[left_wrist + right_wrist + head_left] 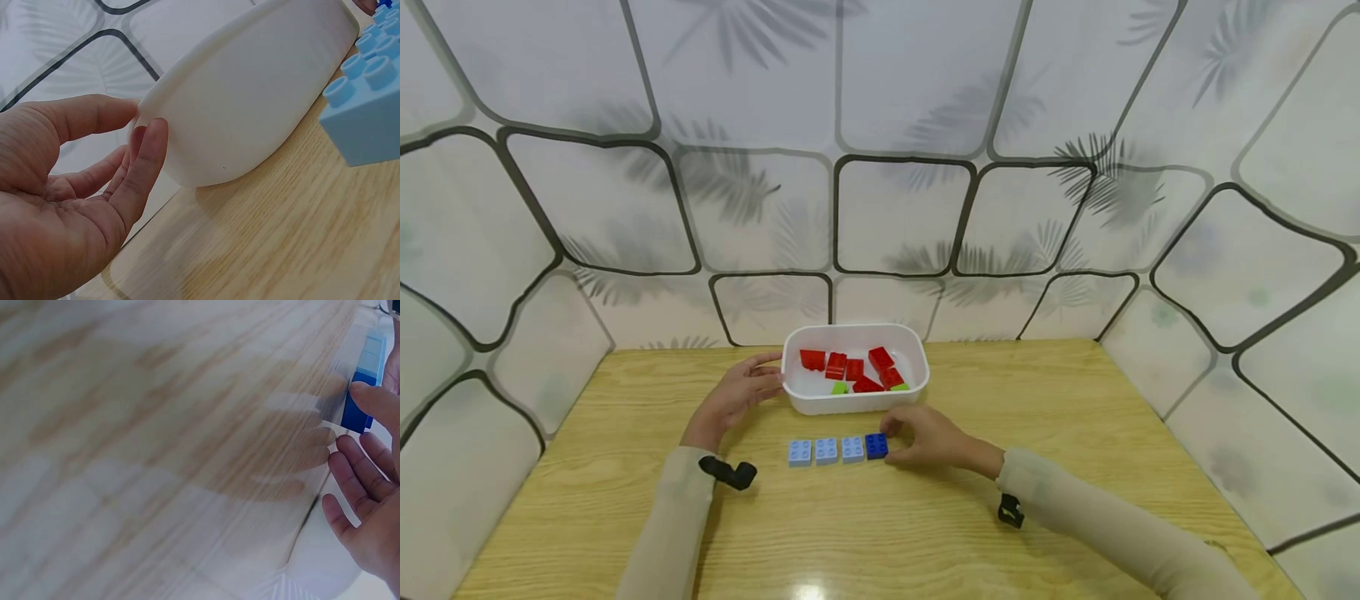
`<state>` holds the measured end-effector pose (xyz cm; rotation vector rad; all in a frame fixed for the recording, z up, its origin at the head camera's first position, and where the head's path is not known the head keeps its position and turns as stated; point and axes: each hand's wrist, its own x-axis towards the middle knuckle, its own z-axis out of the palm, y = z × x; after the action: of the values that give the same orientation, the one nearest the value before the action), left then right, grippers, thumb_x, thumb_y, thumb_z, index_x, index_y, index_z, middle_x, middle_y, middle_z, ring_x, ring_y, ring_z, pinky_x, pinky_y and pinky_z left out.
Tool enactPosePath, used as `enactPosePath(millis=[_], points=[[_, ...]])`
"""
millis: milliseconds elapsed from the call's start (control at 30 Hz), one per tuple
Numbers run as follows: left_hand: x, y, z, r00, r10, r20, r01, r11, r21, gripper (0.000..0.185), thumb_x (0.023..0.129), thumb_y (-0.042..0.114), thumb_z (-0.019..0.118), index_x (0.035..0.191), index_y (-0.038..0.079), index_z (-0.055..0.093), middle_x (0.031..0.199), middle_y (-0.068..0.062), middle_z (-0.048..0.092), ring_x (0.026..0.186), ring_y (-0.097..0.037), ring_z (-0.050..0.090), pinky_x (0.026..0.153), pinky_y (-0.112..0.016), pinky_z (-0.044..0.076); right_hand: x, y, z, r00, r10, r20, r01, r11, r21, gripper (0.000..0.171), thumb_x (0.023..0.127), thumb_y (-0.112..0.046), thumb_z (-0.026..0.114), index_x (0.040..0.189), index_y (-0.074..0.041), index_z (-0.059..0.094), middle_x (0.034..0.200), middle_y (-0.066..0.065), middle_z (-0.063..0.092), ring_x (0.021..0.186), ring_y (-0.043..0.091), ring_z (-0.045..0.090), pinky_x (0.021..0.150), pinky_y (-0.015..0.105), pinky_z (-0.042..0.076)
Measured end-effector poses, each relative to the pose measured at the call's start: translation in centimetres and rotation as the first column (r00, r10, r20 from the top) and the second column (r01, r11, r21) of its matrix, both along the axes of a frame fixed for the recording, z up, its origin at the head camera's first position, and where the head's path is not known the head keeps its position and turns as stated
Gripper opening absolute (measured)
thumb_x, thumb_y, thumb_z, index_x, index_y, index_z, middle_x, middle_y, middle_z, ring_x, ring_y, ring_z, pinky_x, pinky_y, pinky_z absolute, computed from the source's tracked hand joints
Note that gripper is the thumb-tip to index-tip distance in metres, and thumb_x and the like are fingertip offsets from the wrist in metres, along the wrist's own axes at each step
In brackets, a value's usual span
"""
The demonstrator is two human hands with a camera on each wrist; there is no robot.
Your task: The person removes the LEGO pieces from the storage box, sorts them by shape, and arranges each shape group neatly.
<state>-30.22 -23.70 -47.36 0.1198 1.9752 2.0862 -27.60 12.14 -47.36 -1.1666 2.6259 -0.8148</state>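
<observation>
Right hand (928, 439) on unmarked dark-blue brick (876, 446)

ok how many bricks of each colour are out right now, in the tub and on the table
red bricks: 6, all in the white tub
green bricks: 2 showing in the tub, partly hidden
light blue bricks: 3, in a row on the table
dark blue brick: 1, at the row's end, held by the right hand
total: 12 visible
</observation>
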Motion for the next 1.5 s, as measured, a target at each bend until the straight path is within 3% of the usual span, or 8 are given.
enactPosePath(millis=[667, 900, 1167, 1333, 1500], points=[[-0.1, 0.0, 0.1, 1.0, -0.001, 0.004, 0.001, 1.0, 0.004, 0.064, 0.103, 0.008, 0.06, 0.158, 0.0, 0.03, 0.124, -0.01, 0.054, 0.101, -0.008, 0.064, 0.1, -0.028, 0.058, -0.3, 0.0, 0.7, 0.999, 0.012, 0.042, -0.014, 0.999, 0.05, 0.041, 0.082, -0.023, 0.086, 0.117, -0.01, 0.068, 0.111, -0.002, 0.072, 0.104, 0.013, 0.066, 0.097, 0.031, 0.057], [0.0, 0.0, 0.1, 1.0, 0.001, 0.014, 0.0, 1.0, -0.01, 0.064, 0.103, 0.008, 0.06, 0.158, 0.001, 0.03, 0.131, -0.016, 0.051, 0.104, -0.01, 0.063, 0.1, -0.028, 0.057, -0.7, -0.3, 1.8, 0.997, 0.072, -0.023, -0.072, 0.997, 0.015, 0.038, 0.084, -0.025, 0.086, 0.114, -0.008, 0.069, 0.109, 0.002, 0.072, 0.102, 0.015, 0.067, 0.094, 0.03, 0.059], [0.0, 0.0, 0.0, 1.0, 0.003, 0.016, -0.003, 1.0, -0.006, 0.064, 0.103, 0.007, 0.06, 0.158, 0.001, 0.03, 0.129, -0.015, 0.051, 0.103, -0.01, 0.063, 0.099, -0.028, 0.058, -2.2, -1.6, 4.5, 0.989, 0.1, -0.111, -0.112, 0.987, -0.116, 0.027, 0.086, -0.016, 0.083, 0.107, -0.004, 0.071, 0.103, 0.01, 0.074, 0.089, 0.021, 0.069, 0.077, 0.035, 0.06], [0.1, 0.0, 0.1, 1.0, 0.002, 0.005, -0.002, 1.0, 0.007, 0.064, 0.103, 0.007, 0.06, 0.158, 0.0, 0.03, 0.128, -0.013, 0.053, 0.103, -0.01, 0.064, 0.099, -0.028, 0.058, -3.8, -3.2, 5.6, 0.981, 0.1, -0.167, -0.129, 0.976, -0.173, 0.023, 0.087, -0.012, 0.082, 0.105, 0.0, 0.072, 0.102, 0.016, 0.074, 0.088, 0.027, 0.069, 0.08, 0.045, 0.062], [0.1, 0.0, 0.1, 1.0, -0.003, -0.005, 0.003, 1.0, 0.018, 0.063, 0.102, 0.006, 0.06, 0.157, -0.002, 0.03, 0.121, -0.007, 0.057, 0.102, -0.009, 0.064, 0.1, -0.029, 0.058, -5.4, -4.9, 5.9, 0.986, 0.077, -0.15, -0.103, 0.98, -0.171, 0.024, 0.088, -0.011, 0.08, 0.107, 0.003, 0.072, 0.105, 0.017, 0.074, 0.092, 0.03, 0.07, 0.085, 0.049, 0.061]])
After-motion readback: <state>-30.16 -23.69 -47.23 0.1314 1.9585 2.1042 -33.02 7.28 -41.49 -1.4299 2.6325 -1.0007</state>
